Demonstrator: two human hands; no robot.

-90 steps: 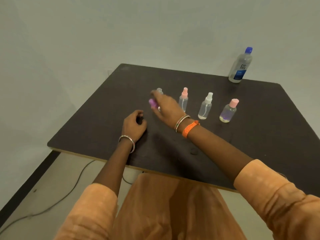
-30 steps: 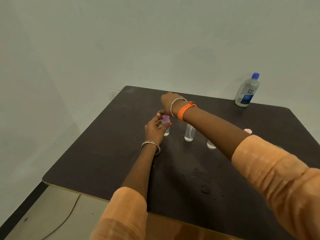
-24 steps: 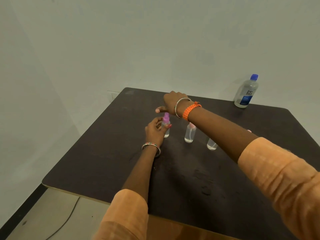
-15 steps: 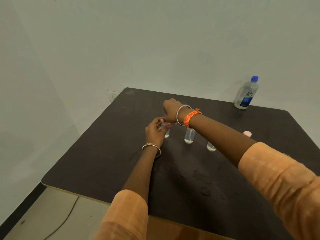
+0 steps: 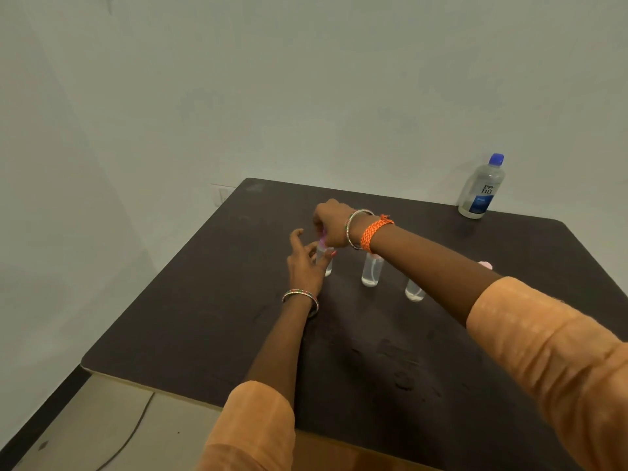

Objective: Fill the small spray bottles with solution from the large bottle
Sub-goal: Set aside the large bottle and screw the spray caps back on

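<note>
1. Head view: a dark table (image 5: 204,300) stands against a pale wall. Small clear spray bottles stand on it in a row, upright.
2. The left hand (image 5: 306,263) holds the body of the leftmost small bottle (image 5: 327,266), thumb and some fingers round it, the forefinger lifted off.
3. The right hand (image 5: 331,222) comes from above, fingers curled on that bottle's purple cap (image 5: 322,237); how tightly it pinches cannot be told.
4. The second small bottle (image 5: 372,271) stands just to the right, its top hidden behind the right wrist.
5. The third small bottle (image 5: 414,292) shows only its base below the right forearm.
6. A pink cap (image 5: 486,265) peeks out beyond the forearm, further right.
7. The large bottle (image 5: 481,188), blue cap on, stands upright at the far right corner of the table, well apart from the hands.
8. A cable (image 5: 132,433) lies on the floor at lower left.
</note>
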